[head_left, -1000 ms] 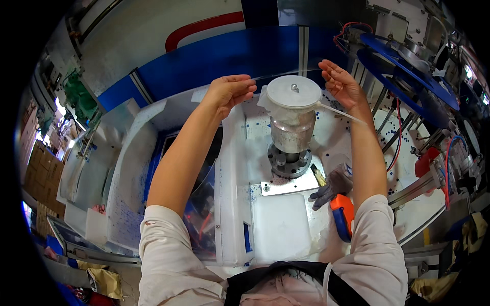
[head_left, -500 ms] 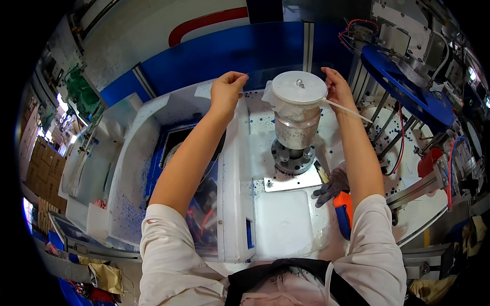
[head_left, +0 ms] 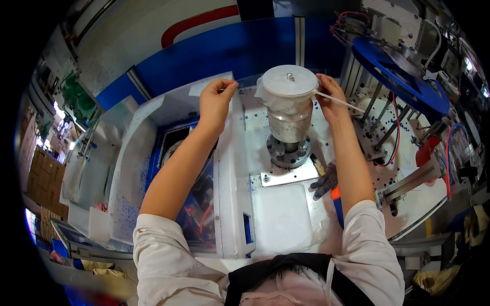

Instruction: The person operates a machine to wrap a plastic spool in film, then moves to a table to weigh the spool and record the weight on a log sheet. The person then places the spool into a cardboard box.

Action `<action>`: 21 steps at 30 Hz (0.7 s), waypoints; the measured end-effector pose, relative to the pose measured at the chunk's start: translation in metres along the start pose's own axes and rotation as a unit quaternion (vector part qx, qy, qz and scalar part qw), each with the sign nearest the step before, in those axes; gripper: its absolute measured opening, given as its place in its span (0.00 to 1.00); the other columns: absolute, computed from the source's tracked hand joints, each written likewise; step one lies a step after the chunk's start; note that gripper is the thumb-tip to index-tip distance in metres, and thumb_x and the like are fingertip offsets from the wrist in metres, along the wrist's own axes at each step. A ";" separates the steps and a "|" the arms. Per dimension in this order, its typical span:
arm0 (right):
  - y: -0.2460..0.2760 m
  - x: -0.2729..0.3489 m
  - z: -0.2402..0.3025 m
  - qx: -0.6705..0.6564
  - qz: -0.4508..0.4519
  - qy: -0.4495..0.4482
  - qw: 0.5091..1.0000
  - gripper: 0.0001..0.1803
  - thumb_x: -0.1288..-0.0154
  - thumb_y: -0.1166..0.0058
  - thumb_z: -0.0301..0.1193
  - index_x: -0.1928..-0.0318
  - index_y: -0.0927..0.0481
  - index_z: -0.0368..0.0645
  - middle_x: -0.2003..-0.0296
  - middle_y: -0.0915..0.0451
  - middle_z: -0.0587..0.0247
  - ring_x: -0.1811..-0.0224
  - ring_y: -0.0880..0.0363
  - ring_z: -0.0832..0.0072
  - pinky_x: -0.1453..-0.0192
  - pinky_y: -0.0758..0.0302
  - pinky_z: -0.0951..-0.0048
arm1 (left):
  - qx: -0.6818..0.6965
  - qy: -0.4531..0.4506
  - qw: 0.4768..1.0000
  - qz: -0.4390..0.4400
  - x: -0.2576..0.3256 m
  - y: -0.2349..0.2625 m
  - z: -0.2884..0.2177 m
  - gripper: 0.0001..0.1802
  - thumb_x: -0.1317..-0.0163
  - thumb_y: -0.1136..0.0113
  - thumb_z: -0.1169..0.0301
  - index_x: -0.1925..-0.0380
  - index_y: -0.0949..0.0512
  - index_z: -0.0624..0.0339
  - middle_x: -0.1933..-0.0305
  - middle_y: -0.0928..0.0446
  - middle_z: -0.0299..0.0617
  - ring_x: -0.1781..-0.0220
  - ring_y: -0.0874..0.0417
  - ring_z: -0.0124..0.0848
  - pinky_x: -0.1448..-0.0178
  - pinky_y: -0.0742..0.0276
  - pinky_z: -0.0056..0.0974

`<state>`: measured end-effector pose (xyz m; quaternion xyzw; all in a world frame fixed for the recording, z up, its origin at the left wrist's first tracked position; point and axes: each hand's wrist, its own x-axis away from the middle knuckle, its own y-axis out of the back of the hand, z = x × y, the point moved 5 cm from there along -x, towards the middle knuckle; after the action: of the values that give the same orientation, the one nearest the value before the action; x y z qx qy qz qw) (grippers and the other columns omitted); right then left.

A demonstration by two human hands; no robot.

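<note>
In the middle stands an upright metal cylinder [head_left: 290, 122] with a white round lid [head_left: 289, 80] and pale cloth-like wrapping under its rim. A small shiny knob sits at the lid's centre. My left hand [head_left: 217, 98] is raised to the left of the lid, apart from it, thumb and fingers pinched together. On the other side my right hand [head_left: 331, 97] is closed beside the lid's rim, its fingertips partly hidden. A thin white rod [head_left: 341, 101] slants from the rim across my right hand. Whatever either pinch holds is too faint to make out.
Below the cylinder are a bolted round flange [head_left: 288, 154] and a metal plate [head_left: 273, 178]. Nearby lie a dark grey glove [head_left: 324, 182] and a white block [head_left: 282, 217]. A blue wheel [head_left: 398, 74] overhangs the right; a white bin [head_left: 127, 204] is left. Small dark beads are scattered about.
The whole view has shifted slightly, with the cylinder now a little higher and further left. My left hand sits slightly lower against the lid; both hands keep their closed shape.
</note>
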<state>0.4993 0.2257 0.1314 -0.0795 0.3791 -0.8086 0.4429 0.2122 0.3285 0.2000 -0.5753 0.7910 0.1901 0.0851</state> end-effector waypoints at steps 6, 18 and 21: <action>-0.012 0.034 0.008 0.059 -0.002 0.156 0.986 0.05 0.40 0.40 0.26 0.63 0.17 0.42 0.63 0.17 0.66 0.60 0.23 0.80 0.51 0.29 0.78 | -0.052 -0.094 0.994 -0.005 0.023 -0.006 -0.006 0.08 0.39 0.40 0.69 0.66 0.21 0.63 0.66 0.23 0.35 0.61 0.26 0.24 0.55 0.31 0.30; -0.071 0.111 -0.015 0.418 -0.052 0.352 0.836 0.28 0.34 0.50 0.35 0.36 0.36 0.36 0.40 0.32 0.44 0.37 0.35 0.53 0.33 0.40 0.61 | -0.067 -0.145 0.987 -0.007 0.073 -0.066 -0.018 0.15 0.38 0.43 0.69 0.54 0.28 0.66 0.46 0.25 0.47 0.49 0.23 0.32 0.47 0.28 0.35; -0.066 0.119 -0.016 0.472 -0.056 0.353 0.806 0.35 0.35 0.52 0.36 0.32 0.46 0.35 0.34 0.43 0.39 0.31 0.46 0.47 0.29 0.49 0.57 | -0.053 -0.123 0.989 0.064 0.103 -0.092 -0.029 0.37 0.37 0.44 0.62 0.35 0.48 0.69 0.35 0.39 0.58 0.35 0.36 0.45 0.36 0.38 0.39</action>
<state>0.3777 0.1633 0.1403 0.4091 0.0758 -0.8834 0.2158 0.2679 0.2024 0.1719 -0.4993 0.7987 0.3063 0.1382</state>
